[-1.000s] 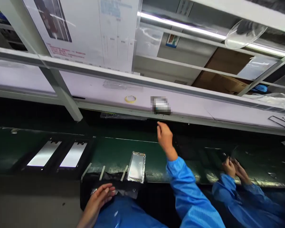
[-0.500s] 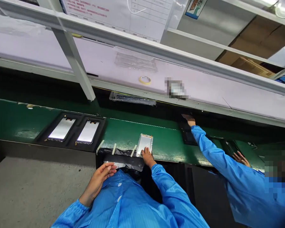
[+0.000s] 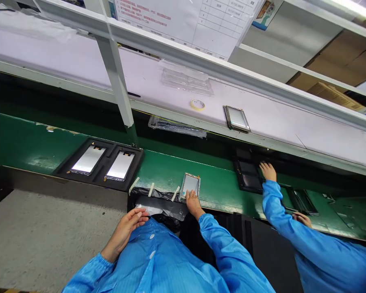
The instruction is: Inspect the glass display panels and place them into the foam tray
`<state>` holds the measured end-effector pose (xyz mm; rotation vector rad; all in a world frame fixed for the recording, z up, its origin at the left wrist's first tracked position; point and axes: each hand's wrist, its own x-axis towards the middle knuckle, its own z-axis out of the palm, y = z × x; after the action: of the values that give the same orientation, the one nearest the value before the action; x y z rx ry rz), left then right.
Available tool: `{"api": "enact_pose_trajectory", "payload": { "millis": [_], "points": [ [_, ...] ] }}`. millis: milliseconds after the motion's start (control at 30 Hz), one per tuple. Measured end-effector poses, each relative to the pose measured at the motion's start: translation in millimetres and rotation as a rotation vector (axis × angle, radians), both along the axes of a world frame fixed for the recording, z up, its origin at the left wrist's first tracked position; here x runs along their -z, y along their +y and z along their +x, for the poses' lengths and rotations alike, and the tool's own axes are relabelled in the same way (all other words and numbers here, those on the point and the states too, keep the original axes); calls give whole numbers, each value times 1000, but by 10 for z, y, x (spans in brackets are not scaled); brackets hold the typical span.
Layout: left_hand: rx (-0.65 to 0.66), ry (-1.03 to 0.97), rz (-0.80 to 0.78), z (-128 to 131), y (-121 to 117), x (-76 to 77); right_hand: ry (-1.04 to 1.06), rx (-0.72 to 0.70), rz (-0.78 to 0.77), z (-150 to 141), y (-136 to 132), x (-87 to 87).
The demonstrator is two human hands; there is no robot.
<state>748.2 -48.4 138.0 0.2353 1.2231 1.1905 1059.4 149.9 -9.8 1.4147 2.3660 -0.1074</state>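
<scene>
in the head view, the right hand [image 3: 194, 202], fingers slightly bent, touches the lower edge of a thin, glassy rectangular screen [image 3: 190, 183] on the smooth green surface [image 3: 161, 167]; whether it grips is unclear. the left hand [image 3: 129, 224], half curled, is near a crinkled black plastic bag [image 3: 163, 197], its hold unclear too. two shiny oblong panels [image 3: 88, 160] lie in a matte black tray [image 3: 102, 169].

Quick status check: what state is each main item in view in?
Small panel: lying on the green bench.
Right hand: touching the small panel.
Black bag: taped to the bench edge.
Left hand: half curled by the black bag; grip unclear.
Twin-slot tray: both slots filled.
Two screens: bright sides up.
Tape roll: flat on the shelf.
Panel stack: flat on the shelf.
</scene>
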Motion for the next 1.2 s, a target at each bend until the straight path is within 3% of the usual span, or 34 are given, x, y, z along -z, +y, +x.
{"api": "enact_pose_trajectory", "payload": {
  "millis": [167, 300, 400, 500, 567, 700, 933, 1067, 1200],
  "points": [
    [58, 5, 10, -20, 127, 227, 58, -5, 47, 105, 213, -390],
    [181, -137, 19, 100, 432, 429, 146, 25, 137, 105, 314, -743],
    [275, -385, -20, 304, 794, 421, 367, -44, 273, -41, 102, -904],
    [325, -634, -16, 482, 1125, 322, 587, -285, 373, -298, -317, -991],
    [284, -720, 5, 526, 1237, 273, 677, -411, 357, -476, -582, -1070],
    [242, -789, 71, 434, 1161, 264, 792, -465, 138, -727, -808, -1304],
    [315, -796, 131, 183, 862, 200, 864, -413, -140, -980, -723, -1500],
    [332, -849, 167, 93, 817, 188, 799, -521, -137, -1118, -758, -1479],
    [354, -896, 153, -22, 753, 271, 752, -626, -49, -1223, -874, -1413]
  ]
}}
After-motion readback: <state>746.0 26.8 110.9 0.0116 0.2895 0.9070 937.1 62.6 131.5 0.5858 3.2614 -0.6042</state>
